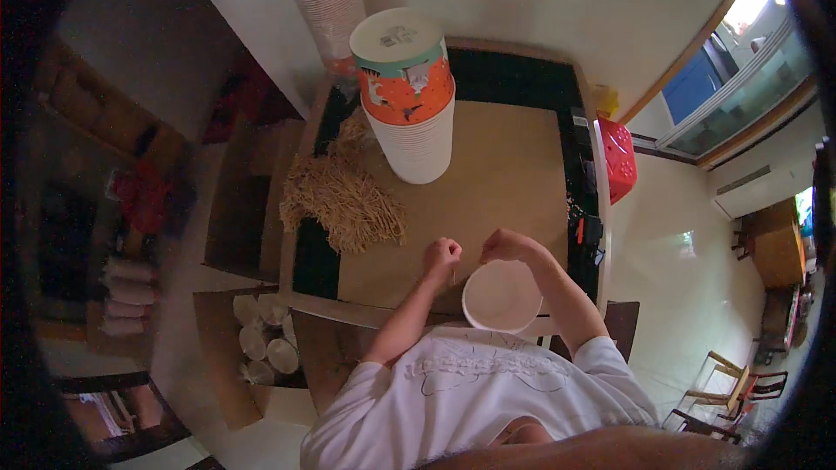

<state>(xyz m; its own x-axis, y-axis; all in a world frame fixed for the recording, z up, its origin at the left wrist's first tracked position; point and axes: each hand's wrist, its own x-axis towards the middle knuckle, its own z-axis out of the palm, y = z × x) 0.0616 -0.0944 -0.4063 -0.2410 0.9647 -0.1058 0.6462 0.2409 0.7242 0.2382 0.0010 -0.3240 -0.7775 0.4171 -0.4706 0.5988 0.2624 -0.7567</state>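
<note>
Over the near part of the board, my left hand is closed in a pinch. A short thin strand seems to hang below it, too small to name. To its right, my right hand bends down with its fingers pressed together just beyond the rim of a white paper bucket; what they hold, if anything, is hidden. The bucket stands mouth up close to my body, my right forearm passing along its right side. Left of my hands lies a heap of tan twisted cords.
Beyond the cords rises a tall stack of white paper buckets, topped by an orange printed one. Another bucket stack stands by the wall. A red plastic stool is right of the table. A cardboard box with several buckets sits lower left.
</note>
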